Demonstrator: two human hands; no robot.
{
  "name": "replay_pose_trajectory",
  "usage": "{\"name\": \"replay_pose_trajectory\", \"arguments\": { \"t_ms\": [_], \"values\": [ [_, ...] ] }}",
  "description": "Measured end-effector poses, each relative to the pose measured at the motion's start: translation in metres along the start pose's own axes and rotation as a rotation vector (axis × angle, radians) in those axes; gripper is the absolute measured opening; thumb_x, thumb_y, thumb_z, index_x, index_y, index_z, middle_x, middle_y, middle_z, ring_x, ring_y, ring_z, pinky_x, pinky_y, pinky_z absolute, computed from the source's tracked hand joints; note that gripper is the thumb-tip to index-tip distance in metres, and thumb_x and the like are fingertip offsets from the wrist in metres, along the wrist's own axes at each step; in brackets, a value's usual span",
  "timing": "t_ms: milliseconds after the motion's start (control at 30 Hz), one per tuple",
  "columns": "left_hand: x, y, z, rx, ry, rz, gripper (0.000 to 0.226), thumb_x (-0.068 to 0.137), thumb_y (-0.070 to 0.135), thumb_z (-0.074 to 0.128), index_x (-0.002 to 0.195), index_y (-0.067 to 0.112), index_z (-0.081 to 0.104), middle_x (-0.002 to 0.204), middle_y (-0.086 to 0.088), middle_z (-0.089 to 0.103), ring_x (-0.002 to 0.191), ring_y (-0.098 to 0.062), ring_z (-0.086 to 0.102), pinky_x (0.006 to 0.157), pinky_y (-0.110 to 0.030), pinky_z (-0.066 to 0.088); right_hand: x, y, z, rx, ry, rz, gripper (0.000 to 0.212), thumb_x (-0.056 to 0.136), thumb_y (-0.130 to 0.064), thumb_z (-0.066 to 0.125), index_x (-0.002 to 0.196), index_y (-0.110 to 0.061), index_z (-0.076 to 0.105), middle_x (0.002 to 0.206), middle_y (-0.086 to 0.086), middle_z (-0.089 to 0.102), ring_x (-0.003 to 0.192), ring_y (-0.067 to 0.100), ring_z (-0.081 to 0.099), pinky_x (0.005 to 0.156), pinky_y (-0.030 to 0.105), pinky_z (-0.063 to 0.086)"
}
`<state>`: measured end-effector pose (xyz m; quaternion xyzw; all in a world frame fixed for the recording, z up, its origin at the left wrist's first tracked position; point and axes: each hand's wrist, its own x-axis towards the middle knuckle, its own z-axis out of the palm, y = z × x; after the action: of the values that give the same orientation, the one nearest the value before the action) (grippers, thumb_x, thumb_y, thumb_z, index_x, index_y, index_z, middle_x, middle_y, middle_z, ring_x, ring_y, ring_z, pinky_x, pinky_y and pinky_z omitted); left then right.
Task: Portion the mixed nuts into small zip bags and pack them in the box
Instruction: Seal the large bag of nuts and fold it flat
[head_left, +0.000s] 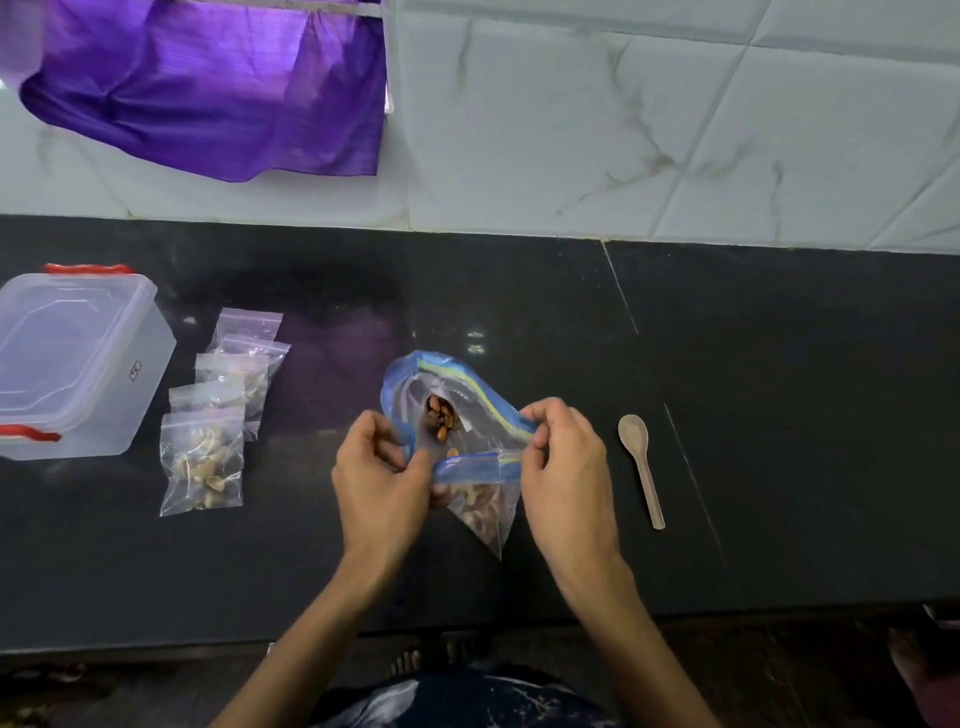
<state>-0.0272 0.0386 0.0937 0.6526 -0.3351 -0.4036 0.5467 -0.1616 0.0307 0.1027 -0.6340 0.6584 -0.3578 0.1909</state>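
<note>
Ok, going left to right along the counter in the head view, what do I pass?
Lidded plastic box → small filled zip bags → left hand → large blue-zip nut bag → right hand → wooden spoon.

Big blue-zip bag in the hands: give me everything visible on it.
The big bag is clear soft plastic with a blue zip strip and a yellow-green line along its mouth. The mouth gapes open, facing up at the camera, with brown nuts showing inside and paler ones bunched in its lower corner. The left hand pinches the near-left rim and the right hand pinches the right rim, holding it over the dark counter. Whether it rests on the counter is unclear.
</note>
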Motion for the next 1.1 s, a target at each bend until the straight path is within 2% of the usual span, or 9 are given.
{"name": "replay_pose_trajectory", "arguments": {
  "t_ms": [100, 200, 367, 533, 633, 733, 900, 1000, 1100],
  "values": [
    [0.000, 0.005, 0.002, -0.060, 0.018, -0.009, 0.026, 0.085, -0.006, 0.061, 0.082, 0.013, 0.044, 0.079, -0.009, 0.046, 0.041, -0.011, 0.058, 0.043, -0.027, 0.054, 0.002, 0.003, -0.004, 0.175, -0.045, 0.071, 0.021, 0.092, -0.008, 0.054, 0.107, -0.023, 0.056, 0.091, -0.008, 0.048, 0.074, 0.011, 0.058, 0.073, 0.030, 0.052],
    [-0.003, 0.011, 0.001, -0.433, -0.040, -0.318, 0.030, 0.083, 0.002, 0.068, 0.086, 0.016, 0.042, 0.079, -0.006, 0.049, 0.048, -0.011, 0.059, 0.046, -0.025, 0.055, 0.010, 0.010, -0.007, 0.805, -0.204, 0.497, 0.028, 0.084, -0.009, 0.069, 0.108, -0.018, 0.056, 0.090, 0.000, 0.053, 0.064, 0.014, 0.064, 0.067, 0.032, 0.058],
    [-0.011, 0.006, 0.003, -0.219, -0.391, -0.609, 0.024, 0.085, 0.032, 0.066, 0.087, 0.009, 0.059, 0.072, -0.004, 0.059, 0.053, -0.013, 0.061, 0.046, -0.027, 0.053, 0.009, 0.010, 0.005, 1.048, -0.184, 0.728, 0.047, 0.075, 0.007, 0.072, 0.114, -0.010, 0.052, 0.095, 0.010, 0.058, 0.074, 0.016, 0.066, 0.058, 0.023, 0.054],
    [-0.018, 0.006, 0.011, -0.069, -0.389, -0.478, 0.038, 0.095, 0.021, 0.054, 0.059, 0.010, 0.056, 0.053, -0.003, 0.060, 0.049, -0.014, 0.062, 0.051, -0.029, 0.055, 0.002, 0.004, 0.008, 0.716, -0.211, 0.621, 0.052, 0.068, 0.006, 0.073, 0.103, -0.026, 0.052, 0.084, 0.004, 0.056, 0.056, 0.005, 0.059, 0.052, 0.020, 0.048],
    [-0.025, 0.005, 0.008, 0.323, -0.347, -0.165, 0.045, 0.092, 0.026, 0.059, 0.051, 0.009, 0.062, 0.049, -0.002, 0.065, 0.049, -0.014, 0.066, 0.059, -0.033, 0.058, -0.004, -0.005, 0.005, 0.326, -0.192, 0.344, 0.044, 0.069, -0.002, 0.068, 0.096, -0.032, 0.048, 0.086, -0.010, 0.048, 0.069, 0.004, 0.053, 0.061, 0.014, 0.043],
    [-0.030, 0.016, 0.003, 0.467, -0.298, -0.008, 0.047, 0.090, 0.032, 0.056, 0.049, 0.009, 0.061, 0.048, 0.000, 0.065, 0.048, -0.012, 0.064, 0.061, -0.031, 0.056, -0.005, -0.007, 0.002, 0.202, -0.214, 0.172, 0.042, 0.074, -0.005, 0.065, 0.100, -0.034, 0.049, 0.087, -0.013, 0.041, 0.072, -0.001, 0.047, 0.058, 0.007, 0.037],
    [-0.009, 0.012, -0.014, 0.466, -0.176, -0.156, 0.052, 0.088, 0.049, 0.055, 0.057, 0.008, 0.064, 0.051, 0.001, 0.067, 0.043, -0.014, 0.063, 0.064, -0.032, 0.054, 0.000, 0.006, -0.006, 0.240, -0.214, 0.361, 0.035, 0.077, -0.030, 0.074, 0.104, -0.030, 0.050, 0.095, -0.010, 0.053, 0.077, 0.005, 0.057, 0.058, 0.014, 0.040],
    [0.005, 0.004, -0.018, 0.428, -0.243, -0.267, 0.041, 0.093, 0.028, 0.053, 0.059, 0.007, 0.062, 0.050, 0.000, 0.066, 0.042, -0.016, 0.062, 0.055, -0.029, 0.052, -0.001, 0.005, -0.010, 0.190, -0.279, 0.358, 0.031, 0.076, -0.014, 0.076, 0.098, -0.025, 0.057, 0.085, -0.009, 0.058, 0.063, -0.001, 0.054, 0.052, 0.010, 0.042],
    [-0.008, 0.009, -0.013, 0.380, -0.250, -0.131, 0.041, 0.095, 0.020, 0.049, 0.057, 0.007, 0.059, 0.050, -0.003, 0.065, 0.043, -0.018, 0.061, 0.057, -0.035, 0.053, -0.005, -0.011, -0.014, -0.018, -0.211, 0.162, 0.034, 0.077, 0.004, 0.065, 0.091, -0.026, 0.058, 0.086, -0.012, 0.054, 0.072, 0.002, 0.055, 0.061, 0.015, 0.049]
  ]
}}
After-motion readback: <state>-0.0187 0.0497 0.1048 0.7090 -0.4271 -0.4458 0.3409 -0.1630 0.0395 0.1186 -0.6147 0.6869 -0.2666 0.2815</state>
